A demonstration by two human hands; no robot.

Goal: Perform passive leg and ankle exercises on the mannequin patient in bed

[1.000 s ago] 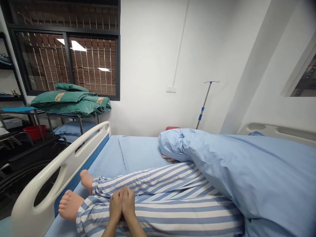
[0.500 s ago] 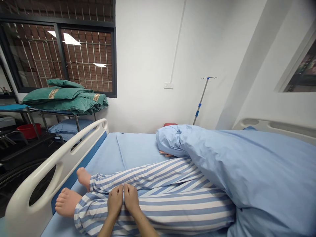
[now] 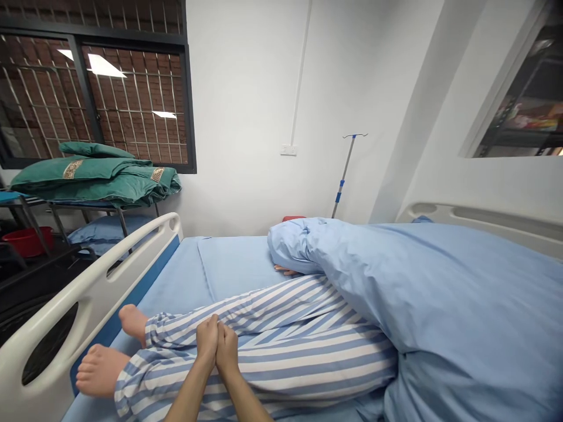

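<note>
Blue-striped pyjama legs [image 3: 268,363] lie beneath the left hand [image 3: 206,340] and right hand [image 3: 227,350], pressed together with fingers straight. Neither hand holds anything.

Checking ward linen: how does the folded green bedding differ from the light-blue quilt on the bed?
The folded dark-green bedding has gold-patterned bands; the plain light-blue quilt has none. The bedding sits stacked on a metal rack by the window; the quilt lies rumpled over the bed. Both are soft cloth.

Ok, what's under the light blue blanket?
Beneath the light blue blanket, only fingers and blue-and-white striped trouser legs show at its edge; whatever lies further under is covered.
</note>
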